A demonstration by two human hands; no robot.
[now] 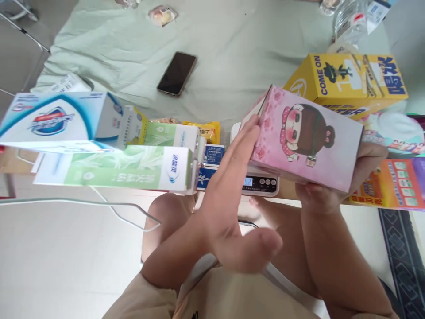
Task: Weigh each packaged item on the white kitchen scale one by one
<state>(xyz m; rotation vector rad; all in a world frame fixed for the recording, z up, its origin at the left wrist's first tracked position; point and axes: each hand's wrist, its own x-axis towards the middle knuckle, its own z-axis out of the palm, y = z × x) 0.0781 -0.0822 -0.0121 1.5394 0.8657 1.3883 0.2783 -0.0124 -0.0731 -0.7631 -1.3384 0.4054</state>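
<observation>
Pink box (pixel 305 139) with a cartoon figure is held up over a small digital scale (pixel 260 182) at the near edge of the table (pixel 232 57). Right hand (pixel 335 186) grips it from below and at the right end, fingers curled under it. Left hand (pixel 229 199) lies flat against the box's left end, fingers straight and pressed together, thumb spread wide and free, so it steadies the box without gripping it.

Risks, as judged:
- With only one real grip, the box could tip off toward the left and drop on the scale.
- The scale sits right at the near edge; a knock could push it off toward the knees.
- Stacked green and blue cartons (pixel 109 166) by the left edge overhang; an elbow swing may topple them.
- Yellow box (pixel 348 82) stands just behind; the phone (pixel 177 73) lies well apart.
</observation>
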